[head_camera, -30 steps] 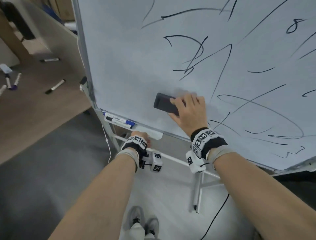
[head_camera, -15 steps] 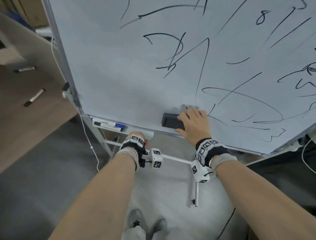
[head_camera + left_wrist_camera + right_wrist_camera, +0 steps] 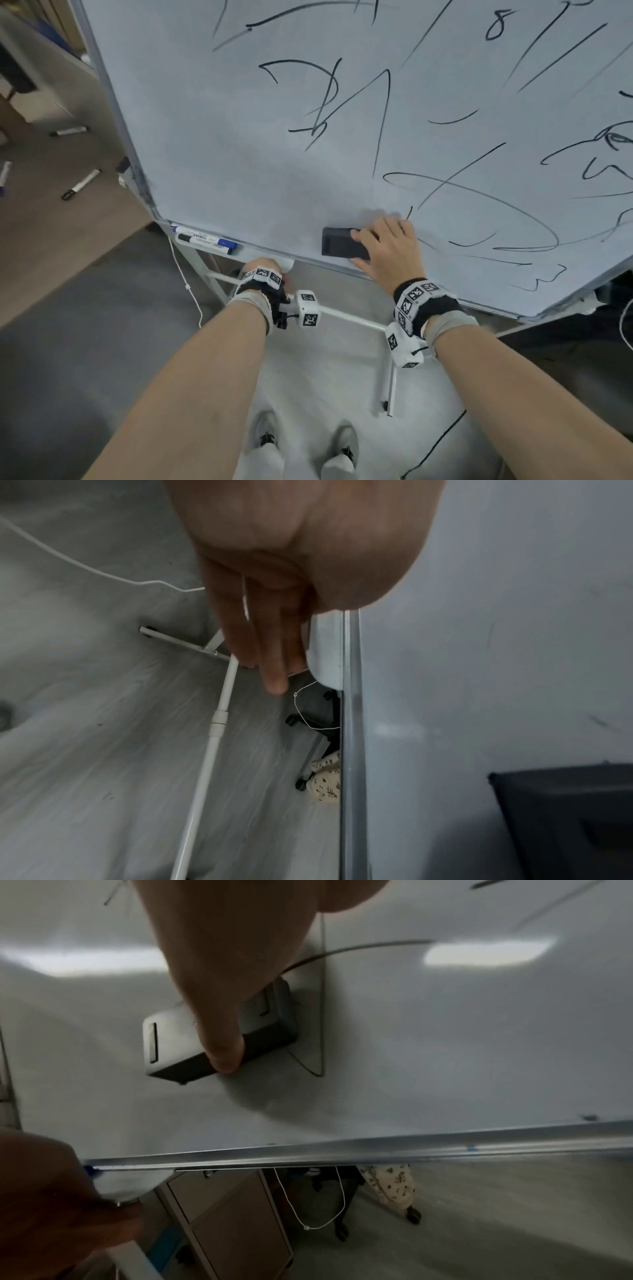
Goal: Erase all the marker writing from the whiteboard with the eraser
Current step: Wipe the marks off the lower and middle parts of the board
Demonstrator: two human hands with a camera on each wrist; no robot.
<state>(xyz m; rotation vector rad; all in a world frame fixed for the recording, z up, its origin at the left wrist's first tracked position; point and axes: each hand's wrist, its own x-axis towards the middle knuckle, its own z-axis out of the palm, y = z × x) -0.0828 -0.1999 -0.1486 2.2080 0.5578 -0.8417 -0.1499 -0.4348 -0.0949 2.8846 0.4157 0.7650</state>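
Note:
The whiteboard [image 3: 239, 154] stands tilted on its stand, with black marker strokes across its middle and right; its lower left is wiped bare. My right hand [image 3: 387, 250] grips the black eraser [image 3: 337, 242] and presses it flat on the board just above the bottom frame. In the right wrist view my thumb lies on the eraser [image 3: 171, 1042], beside a thin curved stroke. My left hand [image 3: 265, 270] holds the end of the white marker tray [image 3: 289, 263] under the board's edge, fingers beneath the tray [image 3: 327, 647]. The eraser [image 3: 565, 818] also shows in the left wrist view.
Two markers [image 3: 205, 238] lie in the tray left of my left hand. More markers [image 3: 80, 185] lie on the wooden floor at the left. The stand's white leg [image 3: 388, 387] and a black cable [image 3: 435, 445] are by my feet. A white cord [image 3: 186, 274] hangs down.
My right hand has slid the eraser down the board, from mid-height to just above the bottom frame. My left hand has stayed on the tray.

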